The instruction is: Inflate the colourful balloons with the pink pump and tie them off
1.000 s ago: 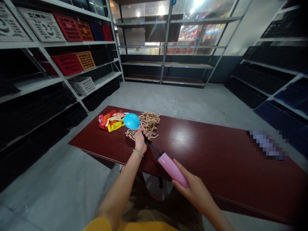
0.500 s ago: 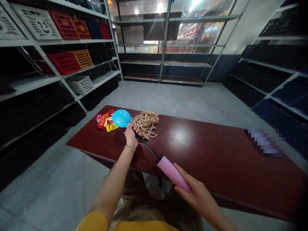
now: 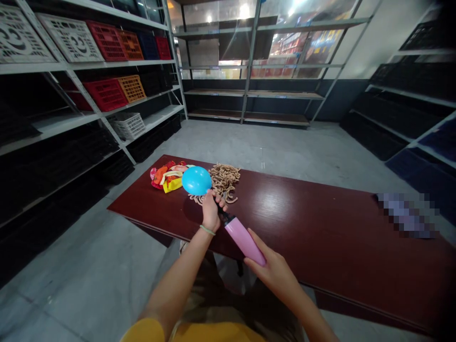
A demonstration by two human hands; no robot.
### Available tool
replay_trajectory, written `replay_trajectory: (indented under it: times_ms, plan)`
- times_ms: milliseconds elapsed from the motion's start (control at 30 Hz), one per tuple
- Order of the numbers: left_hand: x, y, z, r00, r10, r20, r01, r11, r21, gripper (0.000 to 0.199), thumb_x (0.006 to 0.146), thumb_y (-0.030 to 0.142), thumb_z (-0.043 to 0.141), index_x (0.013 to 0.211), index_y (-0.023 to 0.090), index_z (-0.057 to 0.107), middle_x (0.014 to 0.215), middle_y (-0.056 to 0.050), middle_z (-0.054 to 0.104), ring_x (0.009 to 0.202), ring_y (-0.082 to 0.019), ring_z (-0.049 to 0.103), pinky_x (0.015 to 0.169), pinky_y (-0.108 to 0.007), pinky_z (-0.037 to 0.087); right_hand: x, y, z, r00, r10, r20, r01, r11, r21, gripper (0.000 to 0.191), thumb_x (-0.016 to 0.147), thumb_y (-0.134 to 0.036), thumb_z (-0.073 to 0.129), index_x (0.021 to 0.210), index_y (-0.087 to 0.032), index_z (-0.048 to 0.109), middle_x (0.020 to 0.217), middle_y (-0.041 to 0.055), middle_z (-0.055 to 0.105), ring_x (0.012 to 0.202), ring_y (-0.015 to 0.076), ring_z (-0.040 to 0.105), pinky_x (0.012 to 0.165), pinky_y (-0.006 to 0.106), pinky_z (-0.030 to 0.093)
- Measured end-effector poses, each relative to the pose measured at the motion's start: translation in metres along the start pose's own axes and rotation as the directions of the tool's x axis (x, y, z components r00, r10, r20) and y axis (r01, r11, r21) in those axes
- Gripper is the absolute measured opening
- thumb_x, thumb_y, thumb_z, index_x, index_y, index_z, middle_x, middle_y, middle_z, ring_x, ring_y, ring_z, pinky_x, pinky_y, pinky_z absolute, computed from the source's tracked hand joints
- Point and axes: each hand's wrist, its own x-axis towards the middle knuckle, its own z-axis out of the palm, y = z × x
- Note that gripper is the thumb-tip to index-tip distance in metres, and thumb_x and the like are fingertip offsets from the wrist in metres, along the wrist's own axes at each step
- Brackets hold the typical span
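Blue balloon [image 3: 196, 180] just beyond left hand [image 3: 212, 213], fingers apparently pinching its neck onto a pink hand pump [image 3: 244, 241], long barrel slanting back to right hand [image 3: 274, 275], fingers spread along it.

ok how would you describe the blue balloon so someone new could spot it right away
Find the long dark red table between the rows of shelves. Toward its left end, the person's left hand holds up a round blue balloon at the end of a pink hand pump. It is the only plump one, unlike the flat heap of colourful deflated balloons and the tan curly pile behind it.
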Motion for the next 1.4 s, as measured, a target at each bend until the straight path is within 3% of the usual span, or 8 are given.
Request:
replay_trajectory:
  times_ms: [167,267,533,633,967,1100,1267,1400]
  plan:
    - [0.030,0.037,-0.008,0.997,0.076,-0.024,-0.076,0.996,-0.037,0.028,0.095,0.038,0.049,0.075,0.020,0.041,0.058,0.007,0.032,0.041,-0.007,0.034,0.037,-0.019,0.030,-0.028,0.015,-0.021,0.999,-0.041,0.035,0.041,0.999,-0.007,0.071,0.086,-0.036,0.059,0.151,-0.030,0.032,0.152,0.0024,0.040,0.136,0.0245,0.043,0.112,0.039,0.036]
    - [0.036,0.043,-0.007,0.994,0.093,-0.060,-0.097,0.993,-0.062,0.029,0.096,0.039,0.048,0.075,0.020,0.041,0.058,0.007,0.031,0.041,-0.007,0.033,0.037,-0.019,0.029,-0.032,0.022,-0.030,0.998,-0.034,0.048,0.034,0.999,0.000,0.069,0.087,-0.039,0.058,0.150,-0.029,0.034,0.152,0.0036,0.040,0.137,0.0251,0.042,0.114,0.041,0.033]
    - [0.000,-0.011,0.011,1.000,-0.007,-0.027,0.006,1.000,-0.021,0.028,0.093,0.042,0.051,0.078,0.021,0.041,0.060,0.007,0.033,0.042,-0.007,0.035,0.037,-0.018,0.030,0.008,0.008,-0.005,0.997,0.061,-0.042,-0.057,0.995,0.087,0.068,0.085,-0.041,0.060,0.148,-0.027,0.040,0.142,0.0056,0.053,0.130,0.0261,0.051,0.108,0.040,0.041]
    - [-0.004,-0.015,0.008,0.999,-0.025,-0.021,0.025,1.000,0.008,0.029,0.092,0.044,0.052,0.078,0.021,0.041,0.059,0.007,0.034,0.042,-0.007,0.034,0.037,-0.018,0.031,0.010,0.004,0.002,0.998,0.031,-0.045,-0.030,0.999,0.041,0.069,0.086,-0.039,0.058,0.150,-0.030,0.035,0.144,0.0043,0.051,0.129,0.0257,0.052,0.105,0.039,0.044]
    - [0.042,0.039,-0.014,0.993,0.100,-0.067,-0.105,0.991,-0.082,0.026,0.095,0.035,0.049,0.075,0.020,0.041,0.057,0.007,0.033,0.041,-0.007,0.036,0.038,-0.019,0.031,-0.021,0.026,-0.028,0.998,-0.058,-0.011,0.056,0.990,-0.129,0.067,0.087,-0.037,0.058,0.150,-0.032,0.035,0.146,0.0022,0.049,0.129,0.0239,0.053,0.106,0.036,0.043]
    - [0.030,0.023,-0.014,0.985,0.132,-0.112,-0.141,0.986,-0.085,0.025,0.095,0.036,0.047,0.076,0.021,0.042,0.058,0.007,0.034,0.043,-0.007,0.038,0.039,-0.019,0.032,-0.002,0.020,-0.027,0.995,-0.088,-0.055,0.078,0.982,-0.173,0.065,0.085,-0.037,0.060,0.147,-0.033,0.040,0.141,0.0017,0.055,0.123,0.0248,0.058,0.103,0.037,0.046]
    - [0.011,-0.013,-0.011,0.994,0.046,-0.102,-0.052,0.997,-0.056,0.028,0.091,0.041,0.052,0.076,0.021,0.041,0.059,0.006,0.037,0.044,-0.008,0.040,0.040,-0.019,0.031,0.028,0.007,-0.009,0.989,-0.107,-0.098,0.084,0.973,-0.213,0.066,0.085,-0.038,0.060,0.147,-0.034,0.039,0.134,0.0025,0.061,0.115,0.0255,0.063,0.098,0.039,0.050]
    - [0.015,-0.021,-0.016,0.995,0.040,-0.087,-0.044,0.998,-0.045,0.028,0.091,0.042,0.052,0.076,0.021,0.041,0.059,0.007,0.035,0.043,-0.008,0.037,0.040,-0.019,0.031,0.028,0.008,-0.004,0.992,-0.108,-0.059,0.092,0.967,-0.237,0.066,0.086,-0.040,0.058,0.149,-0.032,0.037,0.135,0.0038,0.061,0.114,0.0265,0.064,0.098,0.040,0.050]
